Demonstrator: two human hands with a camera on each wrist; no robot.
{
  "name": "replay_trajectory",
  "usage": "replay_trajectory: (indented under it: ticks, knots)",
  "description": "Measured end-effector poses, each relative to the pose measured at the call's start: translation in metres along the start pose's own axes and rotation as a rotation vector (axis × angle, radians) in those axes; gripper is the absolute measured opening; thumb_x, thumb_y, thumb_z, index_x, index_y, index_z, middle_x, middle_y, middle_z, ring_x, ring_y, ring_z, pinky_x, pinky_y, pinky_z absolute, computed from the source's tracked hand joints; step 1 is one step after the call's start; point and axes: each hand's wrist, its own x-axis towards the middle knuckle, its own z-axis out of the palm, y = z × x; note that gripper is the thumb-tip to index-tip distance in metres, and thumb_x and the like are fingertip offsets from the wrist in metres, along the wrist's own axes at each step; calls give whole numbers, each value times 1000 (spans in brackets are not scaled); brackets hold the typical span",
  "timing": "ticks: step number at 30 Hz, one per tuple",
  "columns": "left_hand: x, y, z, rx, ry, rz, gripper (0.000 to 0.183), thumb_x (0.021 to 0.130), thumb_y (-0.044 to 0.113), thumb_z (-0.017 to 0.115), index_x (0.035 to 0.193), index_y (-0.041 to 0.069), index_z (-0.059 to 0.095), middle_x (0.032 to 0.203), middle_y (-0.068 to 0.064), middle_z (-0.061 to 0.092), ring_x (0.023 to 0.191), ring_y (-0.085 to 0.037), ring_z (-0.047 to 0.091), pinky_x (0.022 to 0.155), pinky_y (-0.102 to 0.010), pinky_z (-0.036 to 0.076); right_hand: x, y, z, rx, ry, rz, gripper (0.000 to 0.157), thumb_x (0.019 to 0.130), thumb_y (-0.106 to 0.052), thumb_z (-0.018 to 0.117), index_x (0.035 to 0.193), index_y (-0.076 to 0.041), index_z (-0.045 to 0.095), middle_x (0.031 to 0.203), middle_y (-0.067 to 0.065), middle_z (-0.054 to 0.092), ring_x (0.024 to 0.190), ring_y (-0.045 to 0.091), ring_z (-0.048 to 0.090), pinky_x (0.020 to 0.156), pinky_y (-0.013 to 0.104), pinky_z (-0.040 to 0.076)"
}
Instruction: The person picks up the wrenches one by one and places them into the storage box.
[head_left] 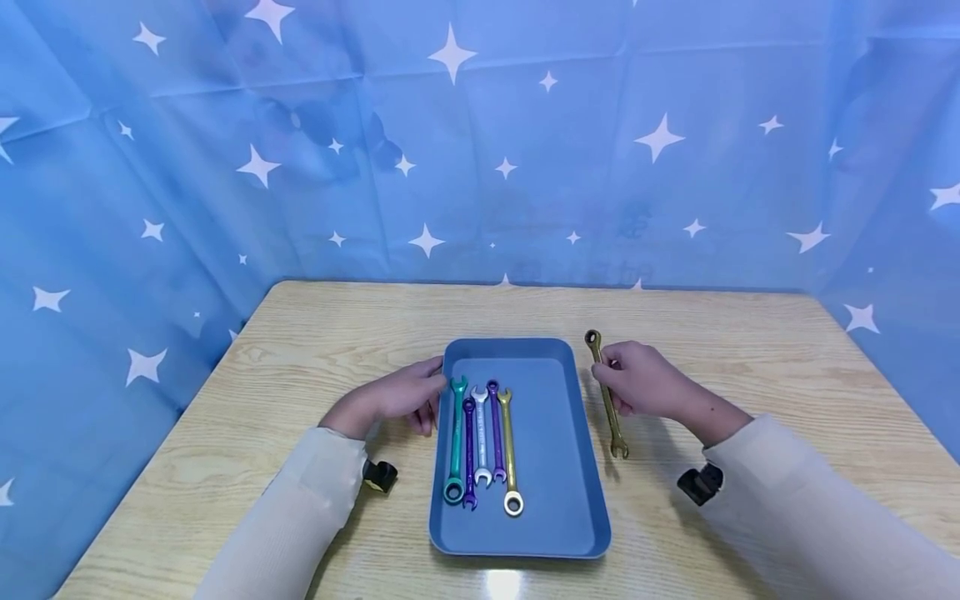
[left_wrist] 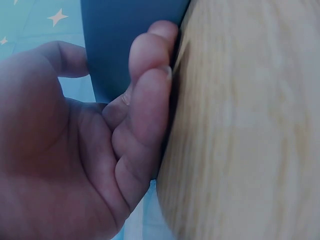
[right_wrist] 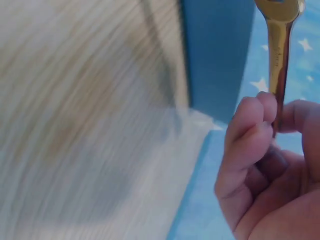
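A gold-coloured combination wrench [head_left: 612, 417] is pinched between the thumb and fingers of my right hand [head_left: 643, 379], held upended just off the right side of a blue tray [head_left: 558, 475]. In the right wrist view its open end [right_wrist: 278, 50] points up. My left hand [head_left: 401, 392] grips the tray's left wall, thumb at the rim and curled fingers [left_wrist: 150, 105] against the outside. Inside the tray, side by side at the left, lie a green wrench [head_left: 457, 433], a short purple wrench [head_left: 469, 450], a silver wrench [head_left: 482, 433], another purple wrench [head_left: 496, 429] and a gold wrench [head_left: 508, 442].
The tray stands on a light wood-grain table [head_left: 337, 325]. Behind and beside the table hangs a blue cloth [head_left: 525, 200] with white stars. Each sleeve has a dark device [head_left: 701, 483] at the wrist.
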Motion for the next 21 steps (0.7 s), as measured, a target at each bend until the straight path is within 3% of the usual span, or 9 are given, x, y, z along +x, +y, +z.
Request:
replay_trajectory:
  ticks: [7,14,21]
  knots:
    - [0,2,0,-6,-2,-3,55,101,26,33,155,20,29,77,-13,68,58,-22,66,54,-35,58,-5,-15,6,117,52,-41,34,105,-19,47,74,-6,45,57,5,54,54,32,63,49,33,49]
    - [-1,2,-1,-2,-7,-2,55,101,26,33,156,23,28,77,-13,68,57,-22,66,54,-35,58,-7,-27,19,191,15,-53,33,106,-21,46,77,-5,47,57,7,53,57,41,62,47,40,51]
    - [-1,1,0,1,-6,-10,57,102,26,33,158,23,25,78,-13,69,58,-22,66,54,-36,58,-7,-36,27,235,-20,-91,32,105,-24,49,81,-3,50,57,7,56,52,29,63,47,39,54]
